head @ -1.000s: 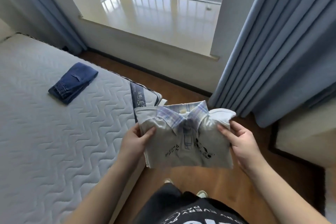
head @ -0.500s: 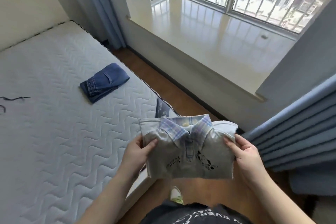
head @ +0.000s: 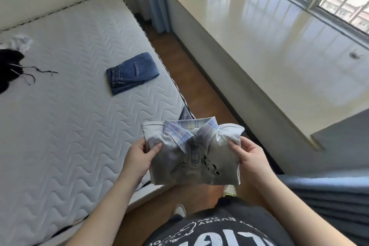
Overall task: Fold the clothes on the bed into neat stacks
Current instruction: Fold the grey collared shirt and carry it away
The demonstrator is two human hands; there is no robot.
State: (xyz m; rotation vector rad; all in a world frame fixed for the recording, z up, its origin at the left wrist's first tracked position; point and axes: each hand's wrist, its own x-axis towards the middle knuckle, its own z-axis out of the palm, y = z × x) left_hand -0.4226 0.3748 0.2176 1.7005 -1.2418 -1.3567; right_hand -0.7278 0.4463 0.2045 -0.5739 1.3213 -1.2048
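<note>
Here, a folded polo shirt gripped between both hands over the gap beside the bed's near corner, thumbs on top, remaining fingers hidden beneath the cloth. Left hand clamped on the shirt's left edge, right hand on its right edge, plaid collar pointing away from the body. Black print on the chest too small to read. Left of the left hand and farther out, folded jeans lying flat on the mattress close to its window-side edge. Farther left again, a black garment with trailing drawstrings, cut off by the frame border, and a pale bundle behind it, blurred and hard to identify.

Compared with half a second ago, view swung leftward: more mattress and the black garment now showing, the blue curtain pushed low by the right hand; grip on the shirt unchanged.

Bare quilted mattress between the left hand and the jeans. Wooden floor strip beyond the shirt, between bed edge and window ledge. Shoes partly hidden under the shirt.
</note>
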